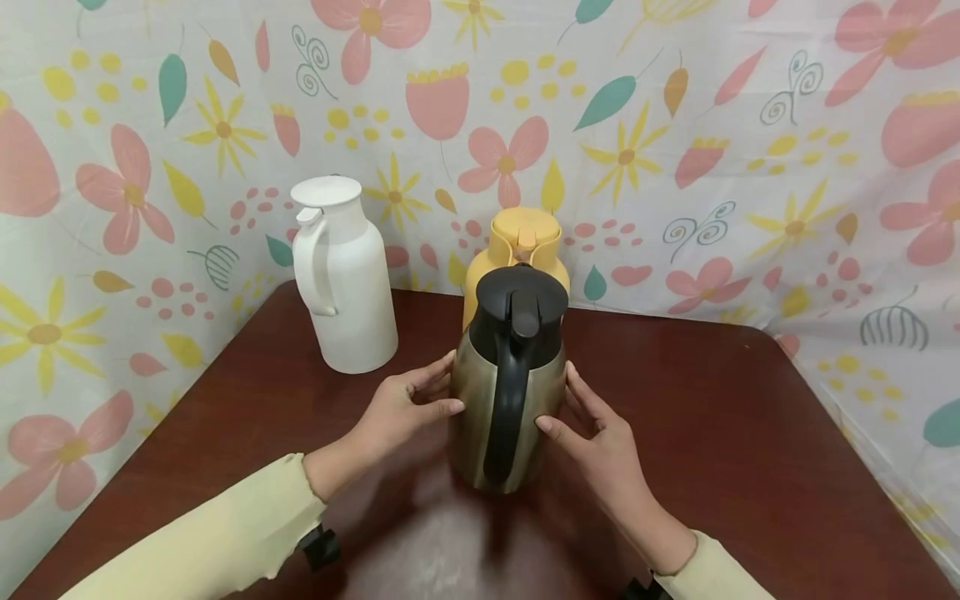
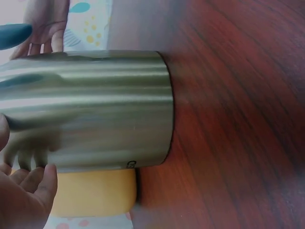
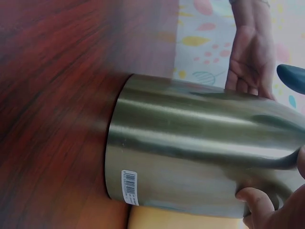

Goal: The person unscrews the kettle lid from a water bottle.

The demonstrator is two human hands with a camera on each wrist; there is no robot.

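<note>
A steel thermos jug [image 1: 472, 417] with a black lid and black handle stands upright on the table, its handle facing me. My left hand [image 1: 397, 408] holds its left side, thumb toward the front and fingers round behind. From the right, my right hand [image 1: 607, 442] grips the body in the same way, a little below the lid. In the left wrist view the jug's metal wall [image 2: 95, 109] shows its base edge at the tabletop. A barcode label [image 3: 129, 187] is stuck low on the body in the right wrist view.
A yellow jug [image 1: 525, 225] stands right behind the steel one, which partly hides it. To the left is a white jug [image 1: 360, 292], its handle turned toward the front left. The dark red-brown table [image 1: 712, 433] meets a flower-patterned cloth [image 1: 637, 167] at the back and sides.
</note>
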